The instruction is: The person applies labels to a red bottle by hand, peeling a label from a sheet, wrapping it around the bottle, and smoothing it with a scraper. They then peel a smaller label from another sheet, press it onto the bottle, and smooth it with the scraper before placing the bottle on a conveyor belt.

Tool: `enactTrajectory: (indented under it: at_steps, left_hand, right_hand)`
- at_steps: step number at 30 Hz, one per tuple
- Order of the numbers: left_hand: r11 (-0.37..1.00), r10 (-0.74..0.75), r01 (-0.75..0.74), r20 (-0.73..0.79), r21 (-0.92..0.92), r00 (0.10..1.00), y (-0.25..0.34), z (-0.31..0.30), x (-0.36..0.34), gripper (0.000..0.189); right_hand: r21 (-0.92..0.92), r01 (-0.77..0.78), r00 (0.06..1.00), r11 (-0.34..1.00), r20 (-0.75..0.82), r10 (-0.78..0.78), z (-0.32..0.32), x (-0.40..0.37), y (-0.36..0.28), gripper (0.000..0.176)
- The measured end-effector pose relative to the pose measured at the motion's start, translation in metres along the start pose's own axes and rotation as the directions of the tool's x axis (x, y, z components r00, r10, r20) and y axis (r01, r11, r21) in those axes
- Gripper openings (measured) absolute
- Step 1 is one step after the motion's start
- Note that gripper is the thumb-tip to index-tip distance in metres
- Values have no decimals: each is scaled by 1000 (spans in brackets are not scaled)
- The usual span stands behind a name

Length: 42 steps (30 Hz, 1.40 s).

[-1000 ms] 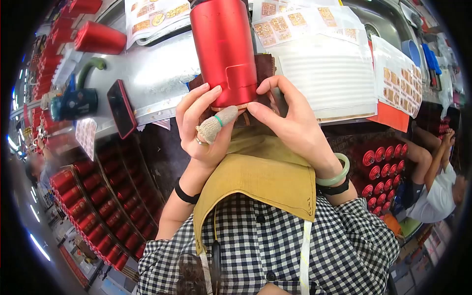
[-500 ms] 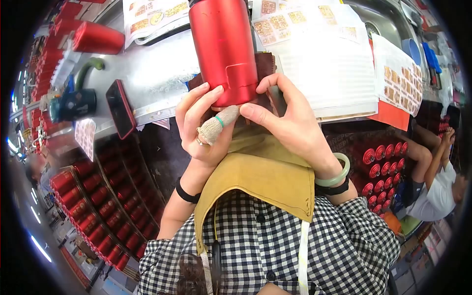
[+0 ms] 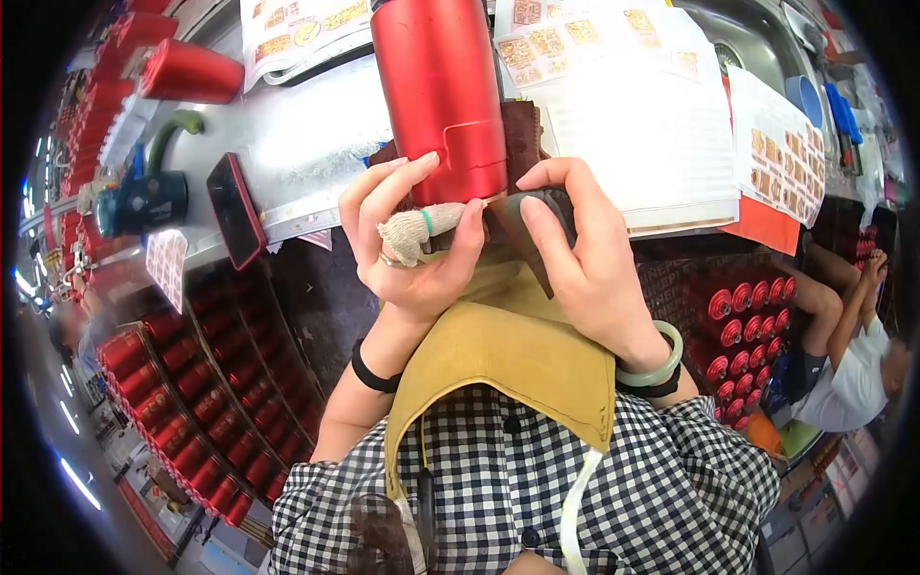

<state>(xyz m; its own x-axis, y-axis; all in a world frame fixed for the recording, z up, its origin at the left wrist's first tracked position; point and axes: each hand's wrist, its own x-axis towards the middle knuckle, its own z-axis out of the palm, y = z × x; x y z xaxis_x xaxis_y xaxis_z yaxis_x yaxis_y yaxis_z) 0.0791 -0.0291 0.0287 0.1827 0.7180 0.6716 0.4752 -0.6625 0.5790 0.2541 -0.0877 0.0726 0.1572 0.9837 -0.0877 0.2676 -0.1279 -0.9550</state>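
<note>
A shiny red metal flask (image 3: 443,91) lies on a brown pad (image 3: 520,134) on the steel table, its near end towards me. My left hand (image 3: 412,230) has its fingers bent around that end, fingertips against the red side and thumb at the rim. A beige knitted finger cover (image 3: 422,230) with a green band sits on one of its fingers. My right hand (image 3: 585,254) is closed on a thin dark flat piece (image 3: 517,240), brownish on one face, just right of the flask's end. What the piece is cannot be made out.
Printed sheets (image 3: 613,144) lie right of the flask, more papers (image 3: 307,38) at upper left. A phone (image 3: 236,211), a green tool (image 3: 144,203) and another red flask (image 3: 192,72) are on the left. Racks of red flasks (image 3: 211,402) stand below; a person (image 3: 853,364) sits right.
My right hand has moved slightly down and away from the flask's end, and the dark flat piece now shows in it. The left thumb has come up to the flask's rim.
</note>
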Motion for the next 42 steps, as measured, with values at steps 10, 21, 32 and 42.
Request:
enactTrajectory:
  at_steps: [10,21,32,42]
  left_hand:
    - [992,124,-125,45,33,991,-10,-3,-12,49]
    - [988,138,-142,64,66,988,-14,-5,-12,43]
    - [972,158,-172,95,160,983,-4,-1,-14,29]
    - [973,213,-215,31,84,977,-14,-5,-14,37]
  right_hand:
    - [-100,57,997,993,-50,-62,2,-3,-2,16]
    - [-92,77,995,993,-57,-83,7,-3,-2,16]
    - [-12,31,998,999,-51,-31,10,0,-2,19]
    - [-21,6,997,1000,-76,-8,16,3,-2,24]
